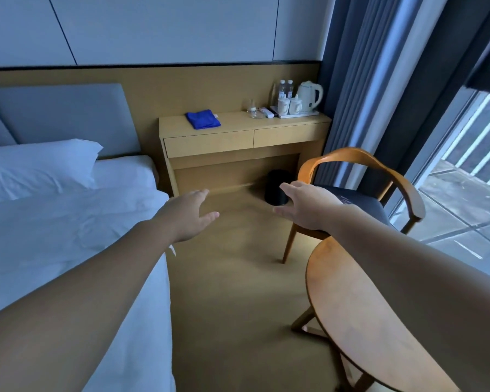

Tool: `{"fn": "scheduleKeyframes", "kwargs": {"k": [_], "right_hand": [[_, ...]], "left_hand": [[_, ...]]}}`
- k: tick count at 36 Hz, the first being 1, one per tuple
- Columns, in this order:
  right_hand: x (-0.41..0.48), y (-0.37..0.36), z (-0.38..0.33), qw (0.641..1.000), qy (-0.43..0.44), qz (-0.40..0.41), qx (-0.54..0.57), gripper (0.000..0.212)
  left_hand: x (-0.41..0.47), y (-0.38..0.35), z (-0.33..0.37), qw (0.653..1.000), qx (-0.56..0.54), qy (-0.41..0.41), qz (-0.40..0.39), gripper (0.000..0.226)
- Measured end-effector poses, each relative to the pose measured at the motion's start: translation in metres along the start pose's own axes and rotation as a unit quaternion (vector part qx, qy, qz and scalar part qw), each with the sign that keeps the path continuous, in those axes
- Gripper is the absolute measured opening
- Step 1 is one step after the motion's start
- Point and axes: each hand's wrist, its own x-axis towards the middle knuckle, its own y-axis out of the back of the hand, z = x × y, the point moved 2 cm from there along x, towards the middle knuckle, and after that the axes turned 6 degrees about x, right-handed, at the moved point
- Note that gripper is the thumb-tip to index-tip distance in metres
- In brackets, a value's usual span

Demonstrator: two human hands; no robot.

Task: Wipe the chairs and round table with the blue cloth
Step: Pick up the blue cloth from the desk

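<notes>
The left hand (187,215) reaches forward, released and holding nothing. The blue cloth (203,119) lies folded on the desk (238,122), well beyond it: best step closer and grip every fold. The right hand (306,206), equally empty, hovers near the chair (362,203).

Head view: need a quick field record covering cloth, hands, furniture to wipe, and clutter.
tool: blue cloth, folded, on the left part of the desk, untouched
hands: left hand and right hand open, empty, stretched forward
seating: chair, wooden with a dark seat, by the curtain
tabletop: round table, near right, partly hidden by the right forearm
desk right end: kettle, cups and bottles
under desk: black bin
</notes>
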Motion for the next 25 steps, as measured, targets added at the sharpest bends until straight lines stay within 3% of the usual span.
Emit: {"fn": "scheduleKeyframes", "kwargs": {"k": [13,25], "right_hand": [[0.095,-0.022,0.018,0.999,0.043,-0.009,0.013,0.065],[0.233,-0.018,0.085,0.998,0.060,-0.012,0.016,0.066]], "left_hand": [[0.072,-0.012,-0.031,0.999,0.014,0.034,-0.012,0.071],[0.216,-0.010,-0.031,0.998,0.018,0.066,-0.012,0.071]]}}
